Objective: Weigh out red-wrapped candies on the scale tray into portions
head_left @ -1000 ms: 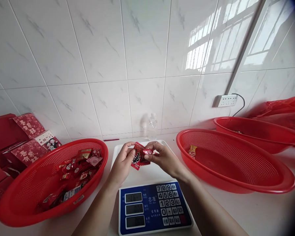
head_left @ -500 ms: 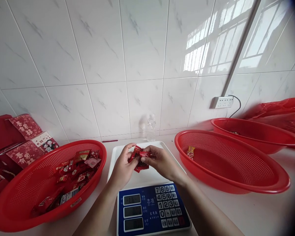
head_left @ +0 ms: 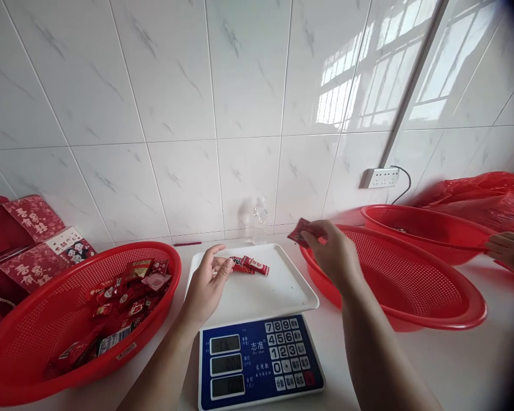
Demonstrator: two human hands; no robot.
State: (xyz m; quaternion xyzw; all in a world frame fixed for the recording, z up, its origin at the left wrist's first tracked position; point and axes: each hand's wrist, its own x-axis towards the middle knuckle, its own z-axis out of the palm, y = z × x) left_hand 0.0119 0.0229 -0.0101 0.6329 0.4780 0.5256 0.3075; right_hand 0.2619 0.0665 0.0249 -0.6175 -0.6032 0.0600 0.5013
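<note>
My left hand [head_left: 208, 282] is over the white pan [head_left: 261, 299] of a digital scale [head_left: 261, 359]. Small red candy packets [head_left: 256, 266] stick out from between its thumb and fingers. Held in my right hand [head_left: 334, 254] is a flat red packet [head_left: 298, 231], pinched at the fingertips above the left rim of a red plastic basket [head_left: 394, 274]. My right hand and forearm cover part of that basket. On the left, another red basket [head_left: 175, 268] holds many wrapped candies [head_left: 132, 294] in red, pink and gold.
Another person's hand [head_left: 512, 251] touches the rim of a rear red basket [head_left: 428, 214]. A clear plastic bottle [head_left: 260, 220] stands behind the scale. Red printed gift boxes [head_left: 36, 245] are at far left, a red plastic bag [head_left: 488, 194] at far right. A power strip [head_left: 380, 177] is on the tiled wall.
My hands have parted. The right hand moved right with one red packet, while the left stayed over the pan with the others. Another person's hand has appeared at the right edge.
</note>
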